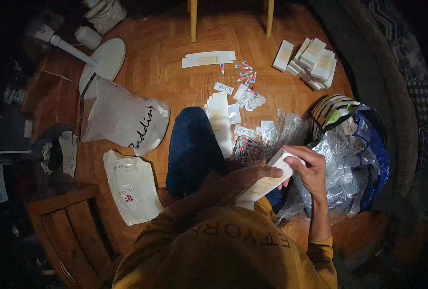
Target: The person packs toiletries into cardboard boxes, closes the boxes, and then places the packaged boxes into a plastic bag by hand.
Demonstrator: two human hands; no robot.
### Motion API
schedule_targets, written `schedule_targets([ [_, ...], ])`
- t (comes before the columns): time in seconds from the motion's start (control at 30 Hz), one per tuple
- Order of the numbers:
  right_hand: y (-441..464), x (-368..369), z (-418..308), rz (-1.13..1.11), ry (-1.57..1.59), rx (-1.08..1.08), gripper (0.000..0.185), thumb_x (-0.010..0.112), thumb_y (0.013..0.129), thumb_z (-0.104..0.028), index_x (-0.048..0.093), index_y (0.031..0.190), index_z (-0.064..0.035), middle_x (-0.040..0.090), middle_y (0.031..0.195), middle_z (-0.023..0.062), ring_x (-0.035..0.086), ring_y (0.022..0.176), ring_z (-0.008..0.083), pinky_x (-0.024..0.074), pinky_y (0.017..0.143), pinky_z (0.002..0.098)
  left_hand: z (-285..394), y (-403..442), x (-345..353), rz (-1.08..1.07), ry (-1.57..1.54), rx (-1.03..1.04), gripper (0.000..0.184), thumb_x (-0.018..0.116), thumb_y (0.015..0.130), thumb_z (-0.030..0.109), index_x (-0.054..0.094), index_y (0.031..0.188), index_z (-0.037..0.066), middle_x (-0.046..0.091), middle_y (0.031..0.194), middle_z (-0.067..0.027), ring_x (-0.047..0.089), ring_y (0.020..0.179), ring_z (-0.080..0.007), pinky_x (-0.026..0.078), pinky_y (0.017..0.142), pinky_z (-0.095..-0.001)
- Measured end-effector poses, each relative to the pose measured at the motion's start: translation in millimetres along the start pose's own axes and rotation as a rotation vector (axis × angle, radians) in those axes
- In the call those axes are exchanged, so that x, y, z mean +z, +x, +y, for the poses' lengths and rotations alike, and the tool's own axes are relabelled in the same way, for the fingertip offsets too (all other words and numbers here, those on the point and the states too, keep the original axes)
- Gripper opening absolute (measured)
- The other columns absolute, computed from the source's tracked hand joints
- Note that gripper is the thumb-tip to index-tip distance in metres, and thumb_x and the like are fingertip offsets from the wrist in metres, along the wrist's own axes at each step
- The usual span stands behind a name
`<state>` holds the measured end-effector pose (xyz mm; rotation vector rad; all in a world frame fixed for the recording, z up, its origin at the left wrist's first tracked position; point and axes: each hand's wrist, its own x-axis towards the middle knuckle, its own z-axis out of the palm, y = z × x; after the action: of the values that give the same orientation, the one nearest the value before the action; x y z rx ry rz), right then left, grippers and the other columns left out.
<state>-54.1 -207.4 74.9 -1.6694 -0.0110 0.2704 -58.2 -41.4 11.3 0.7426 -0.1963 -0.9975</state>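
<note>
In front of my chest I hold a slim white carton (259,189), tilted, with a beige label on its face. My left hand (253,176) grips its side, the thumb lying across the front. At the upper end, my right hand (311,166) pinches the carton's edge with thumb and fingers. Flat white cartons (219,123) lie beside my blue-clad knee. Near them are soap packets marked SOAP (244,131), small toothpaste tubes (245,73) and round white pieces (255,102). More tubes in clear wrap (245,148) lie just beyond my hands.
White cartons (315,60) are piled at the far right. A large bag of clear plastic packets (336,168) stands by my right arm. On the left are a bedding bag (127,115), a white plastic bag (131,188) and a round white stand base (109,62). Wooden legs (193,21) rise at the back.
</note>
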Motion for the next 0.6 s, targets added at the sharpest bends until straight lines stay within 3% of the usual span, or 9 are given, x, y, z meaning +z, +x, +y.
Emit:
schedule_targets([
  [0.13, 2, -6, -7, -0.030, -0.185, -0.190, 0.017, 0.059, 0.083, -0.005, 0.065, 0.097, 0.0010, 0.064, 0.087, 0.0100, 0.059, 0.071, 0.0107, 0.0477, 0.059, 0.0214, -14, 10, -12, -0.034, 0.096, 0.022, 0.037, 0.063, 0.077, 0.037, 0.056, 0.093, 0.004, 0.058, 0.082, -0.0060, 0.054, 0.077, -0.0132, 0.040, 0.072, -0.0252],
  [0.2, 1, -7, -13, -0.024, -0.068, 0.007, 0.017, 0.062, 0.081, -0.009, 0.066, 0.095, 0.0000, 0.064, 0.084, 0.0066, 0.056, 0.071, 0.0090, 0.0426, 0.061, 0.0209, -14, 11, -14, -0.024, 0.146, 0.017, 0.038, 0.064, 0.076, 0.036, 0.056, 0.094, 0.003, 0.058, 0.082, -0.0064, 0.054, 0.077, -0.0136, 0.041, 0.073, -0.0255],
  [0.43, 8, -6, -21, -0.108, -0.042, 0.069, 0.018, 0.061, 0.082, -0.010, 0.066, 0.096, -0.0001, 0.065, 0.086, 0.0076, 0.058, 0.073, 0.0108, 0.0440, 0.063, 0.0226, -7, 9, -14, -0.076, 0.080, 0.111, 0.044, 0.064, 0.076, 0.036, 0.051, 0.101, 0.002, 0.057, 0.086, -0.0069, 0.054, 0.079, -0.0145, 0.041, 0.074, -0.0275],
  [0.5, 7, -5, -16, -0.097, -0.181, -0.134, 0.019, 0.059, 0.082, -0.011, 0.065, 0.097, 0.0004, 0.065, 0.091, 0.0111, 0.060, 0.080, 0.0147, 0.0456, 0.069, 0.0239, -8, 10, -16, -0.124, 0.088, 0.144, 0.046, 0.063, 0.077, 0.037, 0.050, 0.103, 0.002, 0.057, 0.086, -0.0069, 0.054, 0.078, -0.0146, 0.041, 0.074, -0.0279],
  [0.53, 7, -4, -13, -0.098, -0.181, -0.133, 0.019, 0.059, 0.082, -0.011, 0.065, 0.097, 0.0004, 0.065, 0.091, 0.0111, 0.060, 0.080, 0.0147, 0.0456, 0.069, 0.0239, -6, 8, -14, -0.079, 0.052, 0.141, 0.047, 0.062, 0.078, 0.039, 0.049, 0.104, 0.002, 0.056, 0.086, -0.0068, 0.054, 0.078, -0.0147, 0.042, 0.074, -0.0281],
  [0.6, 8, 0, -10, -0.027, -0.315, -0.351, 0.021, 0.059, 0.083, -0.009, 0.063, 0.102, -0.0002, 0.064, 0.094, 0.0118, 0.060, 0.079, 0.0138, 0.0480, 0.066, 0.0235, -5, 7, -13, -0.032, 0.013, 0.140, 0.049, 0.060, 0.079, 0.040, 0.048, 0.106, 0.002, 0.056, 0.086, -0.0067, 0.054, 0.078, -0.0148, 0.042, 0.073, -0.0282],
])
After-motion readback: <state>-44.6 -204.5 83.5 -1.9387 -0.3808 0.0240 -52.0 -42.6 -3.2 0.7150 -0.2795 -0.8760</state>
